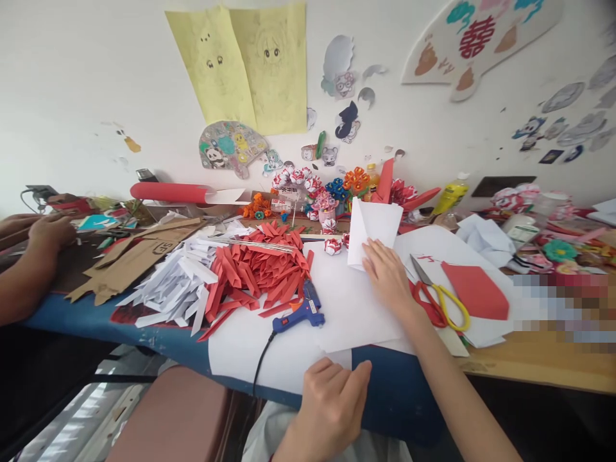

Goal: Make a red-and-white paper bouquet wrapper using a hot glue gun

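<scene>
My right hand lies flat with fingers stretched out on a folded white paper in the middle of the table. My left hand is at the table's near edge, its fingers curled over the edge of a large white sheet. A blue glue gun with a black cord lies just left of my hands. Scissors with red and yellow handles and a red paper piece lie to the right of my right hand.
Piles of folded red strips and white strips lie at left, with cardboard behind. Another person's hands rest at the far left. Paper flowers, a red roll and bottles line the wall.
</scene>
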The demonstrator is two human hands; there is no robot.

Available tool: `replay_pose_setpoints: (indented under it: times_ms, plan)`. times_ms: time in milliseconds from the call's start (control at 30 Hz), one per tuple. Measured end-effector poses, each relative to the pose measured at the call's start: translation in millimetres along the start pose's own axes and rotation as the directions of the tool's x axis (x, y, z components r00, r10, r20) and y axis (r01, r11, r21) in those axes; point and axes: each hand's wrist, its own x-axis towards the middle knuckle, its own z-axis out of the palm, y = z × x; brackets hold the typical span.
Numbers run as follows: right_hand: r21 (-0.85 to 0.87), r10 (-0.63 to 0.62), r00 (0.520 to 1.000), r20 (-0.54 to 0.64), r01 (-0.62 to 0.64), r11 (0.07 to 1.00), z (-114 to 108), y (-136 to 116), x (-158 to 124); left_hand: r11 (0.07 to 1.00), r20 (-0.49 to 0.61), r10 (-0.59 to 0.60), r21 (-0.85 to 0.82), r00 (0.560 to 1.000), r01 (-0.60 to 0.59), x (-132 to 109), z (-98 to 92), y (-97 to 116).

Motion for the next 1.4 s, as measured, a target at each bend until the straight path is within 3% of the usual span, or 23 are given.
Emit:
replay_pose_setpoints:
  times_ms: [100,200,667,933,1067,1133,1233,1300,1400]
  plan:
    - [-0.071,-0.055,0.992,0.115,0.063,0.996,7,2,-5,1.0,0.022,-0.004,-0.01,1.0,0.005,-3,3.5,0]
    - [-0.104,-0.081,0.984,0.158,0.098,0.99,8,5,-9,0.999,0.024,-0.031,-0.024,0.999,0.032,-6,5.6,0]
    - [-0.164,-0.017,0.989,0.149,0.042,0.986,-4,-3,-7,0.997,0.039,-0.071,-0.024,0.997,0.072,-16,9.2,3]
    - [-0.116,0.002,0.987,0.163,0.018,0.993,-9,-7,-4,0.997,0.092,-0.076,-0.007,0.993,0.077,-22,12.5,5]
    - [-0.015,-0.017,0.987,0.161,0.02,1.0,-31,-1,-10,0.998,0.098,-0.069,0.001,0.993,0.069,-22,10.7,3]
    - [0.128,0.106,0.991,0.079,-0.115,0.985,-51,6,-22,0.999,0.09,-0.051,-0.009,0.995,0.052,-19,10.9,-1]
    - [0.302,0.336,0.939,-0.07,-0.301,0.905,-83,14,-52,1.0,0.083,-0.009,-0.016,0.997,0.011,-3,17.0,-7]
    - [0.365,0.391,0.914,-0.109,-0.329,0.871,-100,13,-74,0.999,0.137,0.01,0.049,0.991,-0.017,14,25.0,-11]
    - [0.43,0.394,0.919,-0.029,-0.344,0.835,-114,6,-105,0.972,0.297,0.007,0.222,0.955,-0.076,41,37.7,-15]
